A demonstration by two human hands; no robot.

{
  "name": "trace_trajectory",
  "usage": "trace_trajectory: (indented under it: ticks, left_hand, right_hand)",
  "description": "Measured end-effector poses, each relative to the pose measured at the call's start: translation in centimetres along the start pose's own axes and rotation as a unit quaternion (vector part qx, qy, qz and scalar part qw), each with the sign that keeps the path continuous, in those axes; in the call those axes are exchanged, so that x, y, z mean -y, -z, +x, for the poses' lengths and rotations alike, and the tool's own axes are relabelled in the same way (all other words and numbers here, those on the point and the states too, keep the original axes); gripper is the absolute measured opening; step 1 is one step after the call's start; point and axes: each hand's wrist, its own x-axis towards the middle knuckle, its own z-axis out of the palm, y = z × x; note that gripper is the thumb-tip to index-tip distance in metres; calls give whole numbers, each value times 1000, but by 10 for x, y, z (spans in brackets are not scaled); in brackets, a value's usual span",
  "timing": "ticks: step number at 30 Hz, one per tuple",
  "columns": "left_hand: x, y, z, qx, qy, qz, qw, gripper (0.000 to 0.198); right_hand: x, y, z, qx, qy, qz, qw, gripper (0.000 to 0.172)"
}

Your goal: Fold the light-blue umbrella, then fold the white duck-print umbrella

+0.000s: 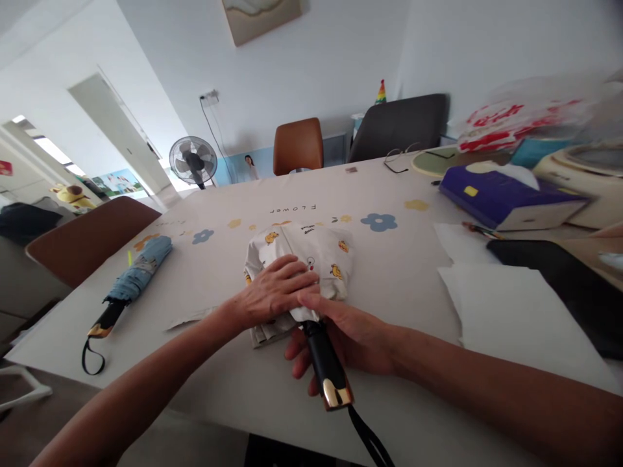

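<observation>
A white folding umbrella (277, 243) printed with small yellow ducks lies over the table's near middle, its canopy loosely gathered and bunched. Its black handle (324, 363) has a gold end and a black wrist strap, and points toward me. My right hand (350, 334) is wrapped around the umbrella where the canopy meets the handle, thumb on top and fingers beneath. Across the gathered fabric lies my left hand (277, 288), its fingers together and curved over the canopy, the tips meeting my right thumb. To the left lies a blue umbrella (141, 269), folded up.
The pale table (214, 363) has a flower print. At right are white paper sheets (525, 311), a black flat object (564, 279), a purple tissue box (506, 191), glasses (396, 159) and a plastic bag (525, 117). Chairs (298, 146) and a fan (193, 159) stand beyond.
</observation>
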Motion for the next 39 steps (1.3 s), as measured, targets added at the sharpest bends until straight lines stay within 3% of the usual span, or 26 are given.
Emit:
trace_trajectory:
  ticks: [5, 8, 11, 15, 21, 25, 30, 32, 36, 39]
  left_hand:
    - [2, 9, 17, 71, -18, -36, 997, 23]
    - [2, 16, 25, 115, -21, -55, 992, 22]
    - [1, 18, 30, 138, -18, -70, 988, 21]
    - [1, 13, 25, 119, 9, -78, 990, 31]
    - [-2, 15, -4, 59, 135, -43, 988, 67]
    - [-9, 25, -17, -8, 158, -18, 987, 70]
    - [-16, 42, -21, 24, 231, -134, 964, 63]
    - [-15, 50, -18, -33, 266, -172, 948, 54]
    - [-4, 61, 1, -238, 323, -125, 907, 46]
    - [9, 64, 21, -266, 296, -109, 911, 52]
  right_hand:
    - [-4, -5, 1, -63, 42, 35, 997, 25]
    - [-5, -9, 2, -117, 43, 36, 992, 15]
    - [-5, -10, 3, -160, 20, 18, 987, 17]
    - [-4, -6, 4, -182, -1, 4, 983, 25]
    - [0, -8, -2, -189, 42, -22, 981, 25]
    - [0, -13, -4, -233, 134, -131, 954, 21]
    - [-2, -7, 2, -304, 150, -193, 921, 17]
    - [-5, -1, 5, -313, 131, -213, 916, 14]
    - [-8, 5, 8, -319, 118, -204, 918, 10]
    - [-7, 5, 8, -324, 119, -192, 919, 11]
